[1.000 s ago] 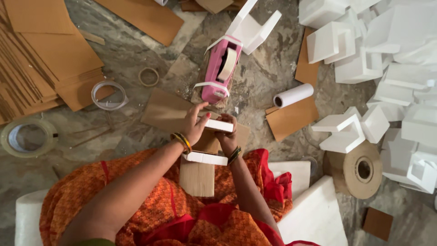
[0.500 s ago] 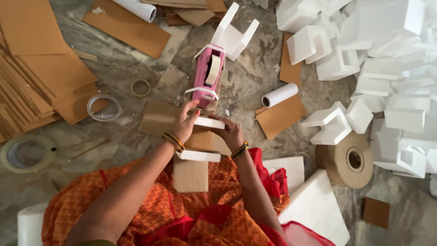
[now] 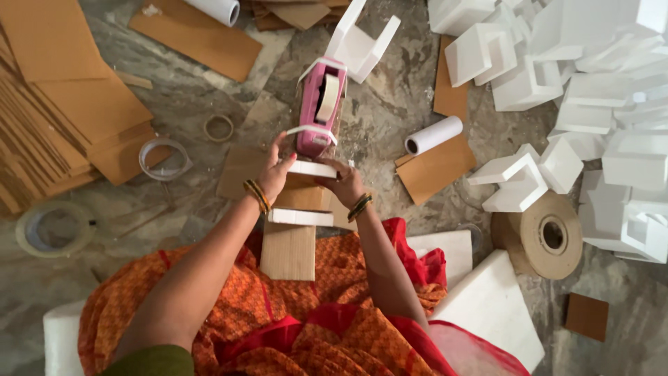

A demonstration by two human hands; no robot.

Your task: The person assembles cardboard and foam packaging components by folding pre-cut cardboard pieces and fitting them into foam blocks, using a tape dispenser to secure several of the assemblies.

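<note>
My left hand [image 3: 276, 171] and my right hand [image 3: 342, 182] grip the far end of a brown cardboard box [image 3: 291, 237] that lies across my lap. Two white foam strips [image 3: 300, 216] cap the box, one under my fingers and one nearer to me. Just beyond my fingers stands a pink tape dispenser [image 3: 319, 108] with a roll of pale tape in it, its lower edge close to the far foam strip. Bangles circle both wrists.
Flat cardboard sheets [image 3: 62, 104] pile up at the left. White foam corner pieces [image 3: 591, 90] heap at the right. Tape rolls [image 3: 163, 159], a white paper roll [image 3: 433, 135] and a big brown tape reel [image 3: 546, 233] lie on the stone floor. White foam slabs [image 3: 487, 310] rest by my knee.
The view has shifted slightly; both hands keep their hold on the box end, and the pink dispenser stays just past my fingers.
</note>
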